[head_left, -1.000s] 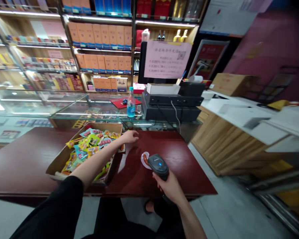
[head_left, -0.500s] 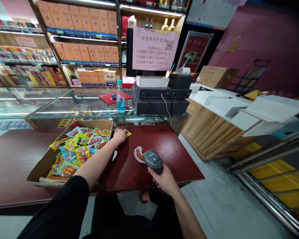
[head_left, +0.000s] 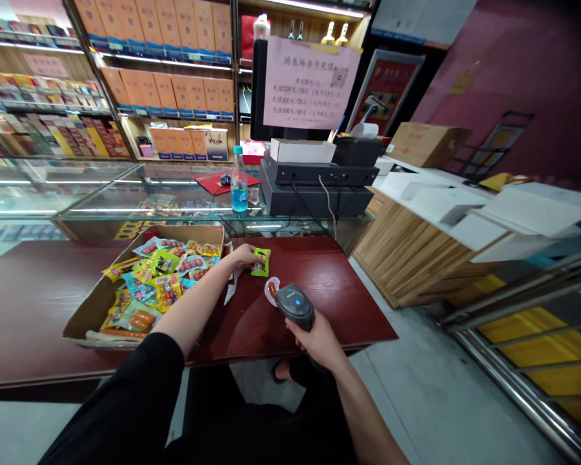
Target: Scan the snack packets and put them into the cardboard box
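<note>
My left hand [head_left: 244, 256] is closed on the left edge of a small green snack packet [head_left: 261, 262], just right of the carton. In my right hand [head_left: 318, 337] is a dark grey handheld scanner [head_left: 295, 306], fingers wrapped round its handle, with a blue light on top. The scanner's head partly covers a sausage snack in a pale curved wrapper [head_left: 270, 294] lying on the dark red table [head_left: 348, 290]. An open cardboard carton [head_left: 84, 313] full of colourful snack packets [head_left: 167, 292] stands to the left, beside my left forearm.
Behind the table is a glass counter [head_left: 174, 206] bearing a blue drink bottle [head_left: 239, 184], a red sheet [head_left: 208, 183] and a black cash-register unit [head_left: 319, 194]. White boxes [head_left: 430, 200] stand on a wooden cabinet at the right. Metal rails [head_left: 503, 381] are at the far right.
My left hand has moved slightly right with the green packet, which now shows more fully. The scanner has shifted slightly left and up in view. The camera view has shifted a little.
</note>
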The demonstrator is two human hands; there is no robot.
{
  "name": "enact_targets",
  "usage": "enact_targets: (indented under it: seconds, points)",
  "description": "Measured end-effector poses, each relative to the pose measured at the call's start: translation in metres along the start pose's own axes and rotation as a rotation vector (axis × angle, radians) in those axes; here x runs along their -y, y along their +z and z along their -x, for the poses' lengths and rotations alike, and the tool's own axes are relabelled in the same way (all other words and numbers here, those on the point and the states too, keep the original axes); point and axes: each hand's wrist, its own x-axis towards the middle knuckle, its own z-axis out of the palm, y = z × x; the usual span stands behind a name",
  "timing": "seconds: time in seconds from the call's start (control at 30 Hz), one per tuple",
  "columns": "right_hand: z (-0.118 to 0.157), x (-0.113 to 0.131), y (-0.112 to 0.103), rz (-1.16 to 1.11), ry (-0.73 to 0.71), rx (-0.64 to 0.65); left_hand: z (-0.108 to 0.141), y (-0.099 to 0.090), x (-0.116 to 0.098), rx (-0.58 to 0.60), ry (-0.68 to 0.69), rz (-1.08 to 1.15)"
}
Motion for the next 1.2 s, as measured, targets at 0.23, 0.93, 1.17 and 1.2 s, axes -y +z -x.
enact_targets:
  seconds: [0.23, 0.93, 1.17, 1.2]
  points:
    - [-0.0041, 0.0029, 0.003, 0.021, 0.019, -0.015, 0.0045, -0.0022, -0.0039, 0.12, -0.047, 0.365]
    - [-0.0029, 0.0064, 0.0014, 0.019, 0.032, -0.019, 0.0029, -0.0004, 0.0003, 0.18, 0.008, 0.389]
    - [-0.0018, 0.0058, 0.0008, 0.028, 0.028, -0.023, 0.0024, -0.0005, 0.0018, 0.194, 0.025, 0.408]
    - [-0.0017, 0.0062, 0.0007, 0.025, 0.029, -0.029, 0.0024, -0.0005, 0.002, 0.199, 0.027, 0.407]
